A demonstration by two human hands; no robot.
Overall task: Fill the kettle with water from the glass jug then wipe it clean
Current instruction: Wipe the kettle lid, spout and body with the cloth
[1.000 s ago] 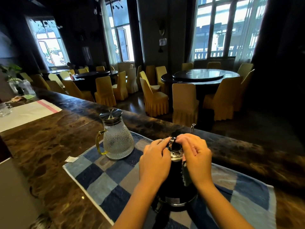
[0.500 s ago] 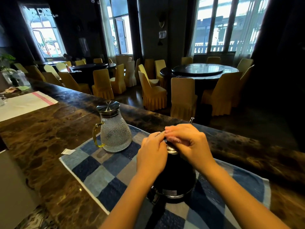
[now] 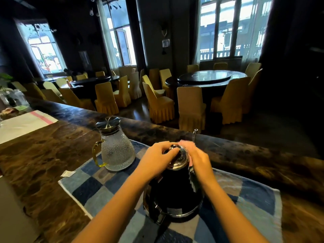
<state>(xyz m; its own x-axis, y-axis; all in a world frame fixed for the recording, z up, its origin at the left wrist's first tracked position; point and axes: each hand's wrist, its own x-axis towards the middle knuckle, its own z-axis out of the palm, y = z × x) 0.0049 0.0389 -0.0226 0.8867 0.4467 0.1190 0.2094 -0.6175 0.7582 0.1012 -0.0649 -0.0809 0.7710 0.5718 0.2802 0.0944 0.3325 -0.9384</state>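
Upright kettle (image 3: pixel 172 193), long axis vertical, both hands (image 3: pixel 156 159) clamped on its lid (image 3: pixel 177 157).

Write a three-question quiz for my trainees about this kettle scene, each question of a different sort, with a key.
1. True or false: the glass jug stands upright with its lid on.
2. Multiple choice: the black kettle stands on A) bare marble, B) a blue checked cloth, C) a white towel.
3. Fill the gap: both hands are at the kettle's ____.

Key
1. True; its metal lid is seated and nobody touches it.
2. B; the checked cloth lies under both kettle and jug.
3. Lid; the left hand and right hand grip around the shiny lid.
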